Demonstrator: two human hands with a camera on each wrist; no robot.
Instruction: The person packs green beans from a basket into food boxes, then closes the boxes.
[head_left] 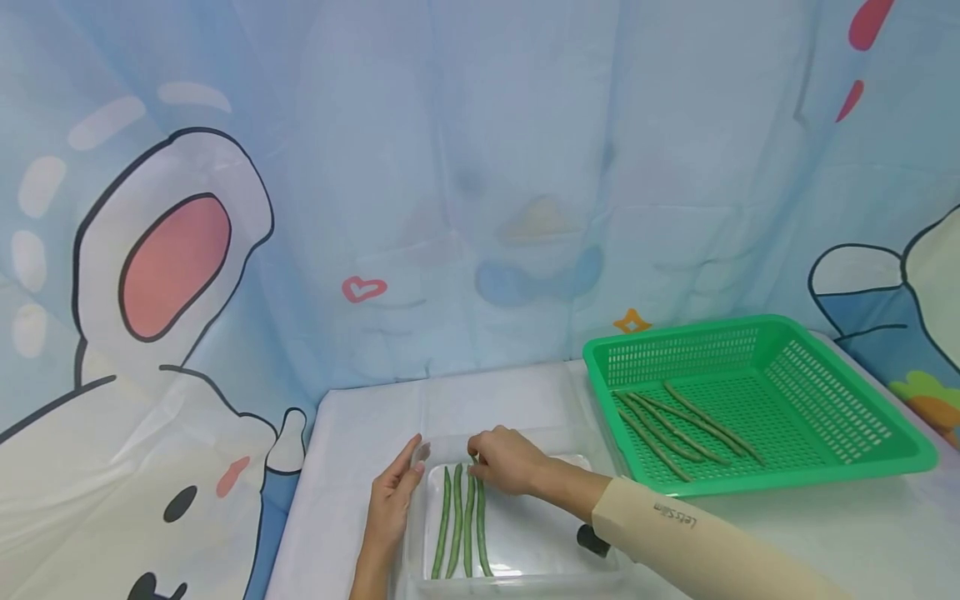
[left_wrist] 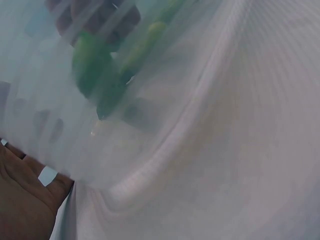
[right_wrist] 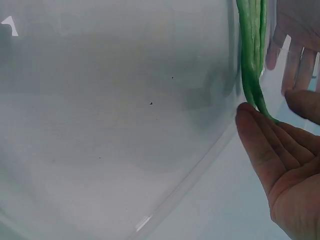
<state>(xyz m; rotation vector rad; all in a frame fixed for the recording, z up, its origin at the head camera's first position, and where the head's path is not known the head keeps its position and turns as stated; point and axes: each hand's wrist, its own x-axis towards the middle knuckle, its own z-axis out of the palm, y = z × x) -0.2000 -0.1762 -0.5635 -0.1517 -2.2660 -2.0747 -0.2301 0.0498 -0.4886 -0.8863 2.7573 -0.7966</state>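
Several green beans [head_left: 457, 521] lie side by side, lengthwise, along the left part of a clear plastic box [head_left: 547, 533]. My right hand [head_left: 506, 458] reaches over the box to the far end of the rightmost bean [head_left: 482, 529]. In the right wrist view, the fingertips [right_wrist: 246, 111] touch the bean ends [right_wrist: 257, 97], while the thumb stands apart from the fingers. At the box's left wall, my left hand [head_left: 390, 504] holds the rim near the far left corner, thumb and fingers around it. The left wrist view shows this hand [left_wrist: 27, 195] partly, against the frosted-looking wall.
A green slotted basket [head_left: 795, 417] stands right of the box, with several more beans [head_left: 675, 425] in its left part. A white cloth [head_left: 375, 417] covers the table. Behind it hangs a printed blue curtain [head_left: 465, 167]. A small black object [head_left: 592, 540] shows near my right forearm.
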